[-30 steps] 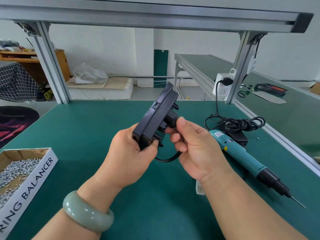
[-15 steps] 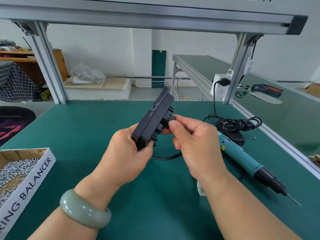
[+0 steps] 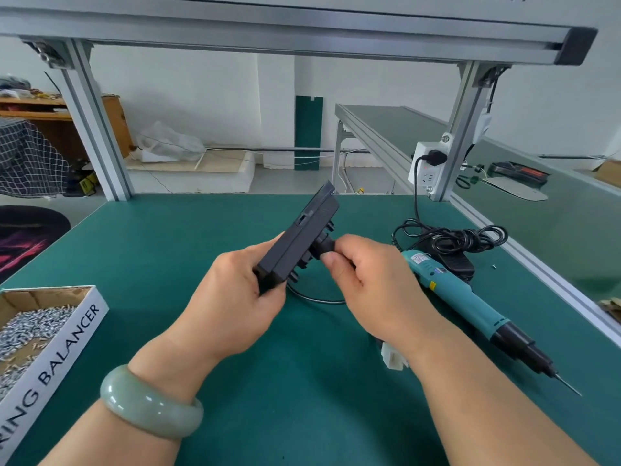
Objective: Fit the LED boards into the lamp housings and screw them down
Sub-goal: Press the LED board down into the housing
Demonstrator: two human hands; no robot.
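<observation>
Right hand (image 3: 369, 284) has closed in over the round black fitting (image 3: 324, 246) on the back of the lamp housing (image 3: 302, 237). A second ago only the thumb and a fingertip were on it. Housing has also turned a bit more edge-on to me.

Now: left hand (image 3: 232, 297) grips the housing's lower end, fingers wrapped round it, holding it tilted and clear above the table (image 3: 168, 250). Right hand pinches the fitting, thumb and curled fingers round it. Black cable (image 3: 316, 298) loops out below the housing and runs under the right hand.

Step, as I read it: prep on the cable fitting, twisting or seating it, can't tell which. Board fitting hasn't begun. I see no LED board, and the housing's open face is turned away from me.

Next move calls for finishing the fitting, flipping the housing face-up, laying it flat on the table and dropping a board in. After that it's the electric screwdriver (image 3: 463, 297), lying right of the housing, and screws from the box (image 3: 33, 327) well to its left. White connector (image 3: 393, 359) sits below-right of the housing under the right wrist and could snag.
</observation>
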